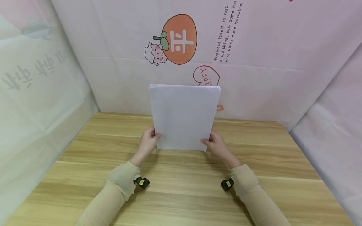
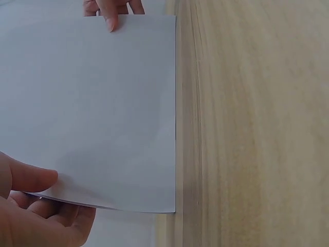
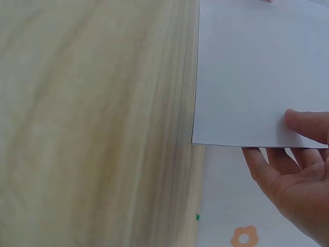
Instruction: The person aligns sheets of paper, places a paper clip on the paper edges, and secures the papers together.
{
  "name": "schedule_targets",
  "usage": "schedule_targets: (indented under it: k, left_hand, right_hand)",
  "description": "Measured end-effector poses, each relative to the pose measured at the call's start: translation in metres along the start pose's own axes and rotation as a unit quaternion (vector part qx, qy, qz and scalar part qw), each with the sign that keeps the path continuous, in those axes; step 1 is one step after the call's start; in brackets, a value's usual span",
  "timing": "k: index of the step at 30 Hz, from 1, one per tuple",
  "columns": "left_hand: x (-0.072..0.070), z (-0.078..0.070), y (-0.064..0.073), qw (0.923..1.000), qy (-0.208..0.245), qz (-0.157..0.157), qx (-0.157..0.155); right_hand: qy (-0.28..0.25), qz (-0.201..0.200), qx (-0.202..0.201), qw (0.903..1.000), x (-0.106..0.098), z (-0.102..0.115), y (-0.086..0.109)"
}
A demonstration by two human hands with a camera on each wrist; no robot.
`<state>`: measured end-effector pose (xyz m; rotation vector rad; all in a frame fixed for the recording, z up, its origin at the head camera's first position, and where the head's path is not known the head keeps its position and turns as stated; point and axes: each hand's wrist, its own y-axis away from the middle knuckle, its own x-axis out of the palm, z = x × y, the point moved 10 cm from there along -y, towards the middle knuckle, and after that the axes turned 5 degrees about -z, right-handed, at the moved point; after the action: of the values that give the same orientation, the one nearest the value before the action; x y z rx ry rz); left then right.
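Observation:
A stack of white paper (image 1: pixel 183 116) is held up on its short edge above the wooden table, its blank face toward the head camera. My left hand (image 1: pixel 148 141) grips its left edge low down, thumb on the front and fingers behind. On the opposite edge my right hand (image 1: pixel 217 144) holds it the same way. In the left wrist view the thumb of the left hand (image 2: pixel 36 206) presses on the sheet near its lower corner. The right wrist view shows the right hand (image 3: pixel 298 175) with its fingers behind the paper (image 3: pixel 247 77).
The wooden table (image 1: pixel 181 188) spreads under both arms. Behind it hangs a pale printed cloth (image 1: pixel 118 75) with an orange fruit drawing and lettering. White cloth also hangs at the left (image 1: pixel 42 110) and right (image 1: pixel 333 125) sides.

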<state>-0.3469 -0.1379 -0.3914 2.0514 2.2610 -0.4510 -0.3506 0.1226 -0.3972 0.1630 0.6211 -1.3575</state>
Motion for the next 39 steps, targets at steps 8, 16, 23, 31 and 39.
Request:
schedule_targets:
  k: [8,16,23,31,39]
  left_hand:
    - [-0.003,-0.004,0.002,0.9999,-0.015,-0.006,0.003]
    - [-0.004,-0.005,0.003,0.9999,-0.013,0.000,-0.004]
    - [-0.002,-0.002,0.002,0.9999,-0.009,0.008,0.000]
    - [0.001,0.007,0.000,0.9994,-0.024,0.025,-0.004]
    - [0.002,0.009,0.001,0.9987,-0.038,0.029,-0.016]
  right_hand:
    - [0.007,0.003,0.004,1.0000,0.002,0.000,0.000]
    - [-0.003,0.005,-0.005,1.0000,0.002,0.006,0.000]
    - [-0.021,0.017,-0.005,0.9996,0.005,0.004,0.000]
    - [0.000,0.057,0.004,0.9984,0.011,-0.003,0.002]
    - [0.028,0.067,0.015,0.9973,0.014,-0.007,0.003]
